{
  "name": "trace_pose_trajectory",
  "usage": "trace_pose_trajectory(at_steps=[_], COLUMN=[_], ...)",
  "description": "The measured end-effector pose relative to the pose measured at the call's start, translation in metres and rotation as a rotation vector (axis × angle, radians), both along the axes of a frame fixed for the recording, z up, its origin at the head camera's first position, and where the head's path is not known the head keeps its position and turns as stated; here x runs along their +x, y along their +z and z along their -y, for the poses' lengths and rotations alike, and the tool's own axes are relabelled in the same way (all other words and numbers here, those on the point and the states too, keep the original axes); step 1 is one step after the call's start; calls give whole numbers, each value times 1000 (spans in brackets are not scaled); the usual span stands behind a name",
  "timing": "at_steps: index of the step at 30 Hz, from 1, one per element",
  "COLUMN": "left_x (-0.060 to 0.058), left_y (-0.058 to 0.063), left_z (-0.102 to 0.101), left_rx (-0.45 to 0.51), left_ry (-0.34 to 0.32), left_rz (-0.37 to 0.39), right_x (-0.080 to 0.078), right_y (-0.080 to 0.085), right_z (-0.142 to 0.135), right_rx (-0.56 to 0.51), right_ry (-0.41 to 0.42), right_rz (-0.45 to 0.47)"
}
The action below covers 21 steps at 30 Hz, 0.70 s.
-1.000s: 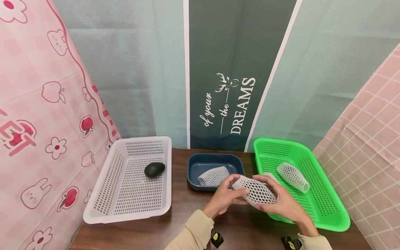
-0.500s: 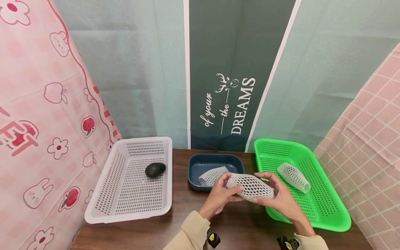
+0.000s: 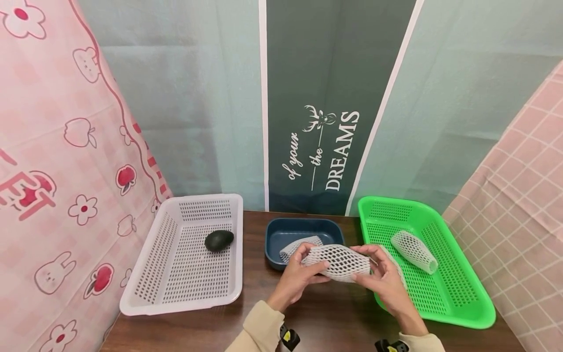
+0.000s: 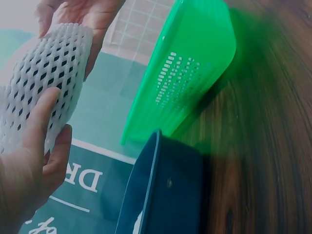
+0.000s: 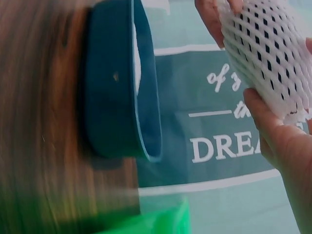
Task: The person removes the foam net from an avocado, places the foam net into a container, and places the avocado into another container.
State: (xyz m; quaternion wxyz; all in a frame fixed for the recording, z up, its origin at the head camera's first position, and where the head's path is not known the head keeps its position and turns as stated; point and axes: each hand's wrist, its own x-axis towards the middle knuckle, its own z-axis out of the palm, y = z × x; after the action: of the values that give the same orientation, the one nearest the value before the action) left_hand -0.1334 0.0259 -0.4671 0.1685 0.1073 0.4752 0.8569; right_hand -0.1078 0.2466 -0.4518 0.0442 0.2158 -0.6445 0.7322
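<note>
Both hands hold a white foam net sleeve (image 3: 339, 262) over the table, in front of the blue bin. Something dark shows through its mesh in the wrist views. My left hand (image 3: 295, 277) grips the sleeve's left end, thumb on the near side. At the right end, my right hand (image 3: 387, 281) pinches the sleeve's edge between thumb and fingers. Another net sleeve (image 3: 293, 247) lies in the blue bin (image 3: 303, 223), partly covered by the left hand. A dark green avocado (image 3: 219, 241) rests in the white basket (image 3: 184, 307) on the left.
The green basket (image 3: 472, 288) stands at the right with a filled-looking net sleeve (image 3: 413, 252) in it. Beside that, a further white net piece (image 3: 397, 264) is partly hidden behind my right hand. Brown wooden table (image 3: 252, 274) lies between the containers; curtains hang behind and at both sides.
Both hands have shifted left with the net sleeve, which now lies closer to level. More of the white net piece behind the right hand shows. The baskets and avocado stay put.
</note>
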Motion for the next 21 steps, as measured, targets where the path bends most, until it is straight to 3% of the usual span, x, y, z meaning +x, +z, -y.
trace_pose_trajectory(at_steps=[10, 21], left_x=[1, 9], left_y=[-4, -8], left_z=[18, 30], left_rx=[-8, -59], left_ry=[13, 38], left_rz=[-38, -14], right_x=[-4, 2], right_y=[-13, -22], right_z=[18, 30], right_rx=[-27, -66], right_ry=[-10, 22], right_rz=[12, 36])
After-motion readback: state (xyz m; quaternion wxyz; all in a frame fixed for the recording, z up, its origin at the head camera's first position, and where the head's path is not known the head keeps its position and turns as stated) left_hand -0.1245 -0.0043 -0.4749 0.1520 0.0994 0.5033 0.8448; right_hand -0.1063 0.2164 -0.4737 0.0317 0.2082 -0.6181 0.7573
